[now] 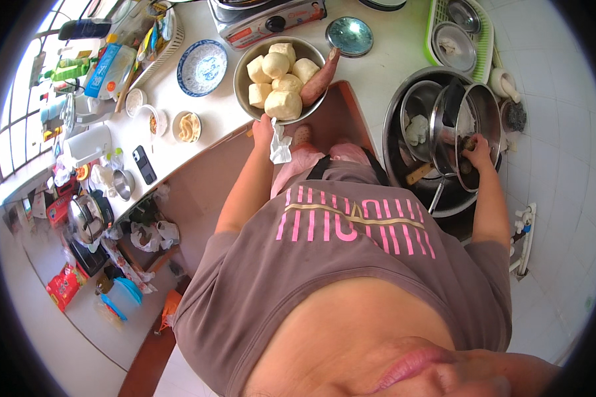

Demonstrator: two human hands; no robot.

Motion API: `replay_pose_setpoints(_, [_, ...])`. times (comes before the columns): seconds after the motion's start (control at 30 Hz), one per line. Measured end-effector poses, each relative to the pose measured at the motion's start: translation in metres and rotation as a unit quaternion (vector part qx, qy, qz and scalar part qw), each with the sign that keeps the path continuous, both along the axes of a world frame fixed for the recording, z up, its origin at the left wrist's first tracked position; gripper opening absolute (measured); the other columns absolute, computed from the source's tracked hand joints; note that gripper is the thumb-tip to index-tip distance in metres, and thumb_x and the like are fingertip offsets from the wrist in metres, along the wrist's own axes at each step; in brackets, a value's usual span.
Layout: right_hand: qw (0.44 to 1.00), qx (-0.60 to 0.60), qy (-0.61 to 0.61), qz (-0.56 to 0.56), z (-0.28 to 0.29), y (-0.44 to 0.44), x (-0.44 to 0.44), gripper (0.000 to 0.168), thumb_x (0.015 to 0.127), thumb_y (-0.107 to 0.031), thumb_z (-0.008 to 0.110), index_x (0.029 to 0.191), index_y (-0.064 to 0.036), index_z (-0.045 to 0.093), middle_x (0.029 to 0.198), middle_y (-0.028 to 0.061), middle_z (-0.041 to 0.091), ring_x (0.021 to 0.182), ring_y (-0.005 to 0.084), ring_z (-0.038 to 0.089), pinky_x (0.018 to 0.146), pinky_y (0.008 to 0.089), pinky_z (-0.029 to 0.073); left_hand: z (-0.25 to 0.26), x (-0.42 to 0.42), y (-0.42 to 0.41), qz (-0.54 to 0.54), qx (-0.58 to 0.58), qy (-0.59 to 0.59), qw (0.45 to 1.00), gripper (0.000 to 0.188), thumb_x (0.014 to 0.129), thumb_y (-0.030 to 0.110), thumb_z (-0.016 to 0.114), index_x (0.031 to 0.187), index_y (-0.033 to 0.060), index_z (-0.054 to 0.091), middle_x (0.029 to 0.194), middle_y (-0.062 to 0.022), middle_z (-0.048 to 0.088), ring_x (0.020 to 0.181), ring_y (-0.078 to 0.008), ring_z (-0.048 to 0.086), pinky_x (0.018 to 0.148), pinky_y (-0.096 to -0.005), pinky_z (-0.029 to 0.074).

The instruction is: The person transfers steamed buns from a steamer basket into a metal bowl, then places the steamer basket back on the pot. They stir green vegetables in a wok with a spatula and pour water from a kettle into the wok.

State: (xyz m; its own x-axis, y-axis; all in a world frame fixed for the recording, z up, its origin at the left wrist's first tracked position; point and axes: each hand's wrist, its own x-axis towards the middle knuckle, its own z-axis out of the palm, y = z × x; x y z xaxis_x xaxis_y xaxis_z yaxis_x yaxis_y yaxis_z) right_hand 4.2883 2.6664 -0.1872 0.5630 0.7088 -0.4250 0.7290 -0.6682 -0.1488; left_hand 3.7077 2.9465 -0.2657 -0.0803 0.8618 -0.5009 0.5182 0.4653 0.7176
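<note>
My left hand (263, 130) is at the near rim of a steel bowl (239, 94), with a crumpled white cloth or paper (280, 146) in its grip. The bowl holds several pale steamed buns (284, 105) and a reddish sweet potato (321, 82), which leans over the rim. My right hand (478, 153) reaches into a tilted steel pot (442, 134), its fingers around a small dark round thing (469, 144). That pot stands in a large dark basin (395, 164), beside a smaller steel bowl (411, 101) with a whitish lump (417, 130) inside.
A blue-patterned bowl (202, 68), small food bowls (186, 127) and a phone (144, 165) sit on the left counter. Behind are a gas stove (273, 25) and a round lid (349, 36). A green rack (485, 49) borders the basin; a wooden handle (419, 173) lies inside.
</note>
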Motion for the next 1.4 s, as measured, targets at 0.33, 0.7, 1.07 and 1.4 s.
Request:
replay_pose_setpoints(0.33, [0.996, 0.052, 0.050, 0.043, 0.011, 0.000, -0.007, 0.064, 0.058, -0.005, 0.074, 0.115, -0.017, 0.048, 0.117, 0.0139, 0.045, 0.109, 0.0376, 0.045, 0.092, 0.0433, 0.040, 0.019, -0.004, -0.010, 0.170, -0.140, -0.382, 0.898, 0.061, 0.090, 0.058, 0.028, 0.109, 0.0048, 0.051, 0.073, -0.0105, 0.060, 0.054, -0.0199, 0.056, 0.043, -0.0301, 0.044])
replay_pose_setpoints(0.7, [0.999, 0.012, 0.017, 0.031, 0.039, 0.004, -0.029, 0.062, 0.059, 0.003, 0.069, 0.114, -0.019, 0.049, 0.121, 0.0112, 0.043, 0.109, 0.0384, 0.043, 0.093, 0.0454, 0.040, 0.121, 0.082, -0.038, -0.204, -0.119, -0.214, 0.948, 0.042, 0.094, 0.035, 0.042, 0.100, -0.0010, 0.062, 0.092, -0.0115, 0.064, 0.072, -0.0168, 0.061, 0.063, -0.0270, 0.049])
replay_pose_setpoints(1.07, [0.994, 0.060, 0.070, 0.054, 0.030, -0.011, -0.015, 0.065, 0.059, 0.004, 0.070, 0.114, -0.022, 0.050, 0.128, 0.0092, 0.035, 0.117, 0.0367, 0.036, 0.098, 0.0429, 0.037, 0.147, 0.367, -0.020, -0.429, -0.150, -0.095, 0.886, 0.048, 0.078, 0.043, 0.062, 0.093, -0.0028, 0.063, 0.075, -0.0132, 0.061, 0.066, -0.0218, 0.061, 0.058, -0.0343, 0.049])
replay_pose_setpoints(1.4, [0.991, 0.097, 0.076, 0.056, 0.038, -0.015, -0.012, 0.063, 0.056, 0.007, 0.067, 0.111, -0.021, 0.054, 0.124, 0.0088, 0.038, 0.112, 0.0356, 0.041, 0.095, 0.0413, 0.040, 0.140, 0.392, -0.003, -0.800, 0.029, 0.000, 0.599, 0.027, 0.068, 0.023, 0.066, 0.090, 0.0100, 0.060, 0.087, -0.0165, 0.062, 0.081, -0.0332, 0.061, 0.069, -0.0392, 0.048])
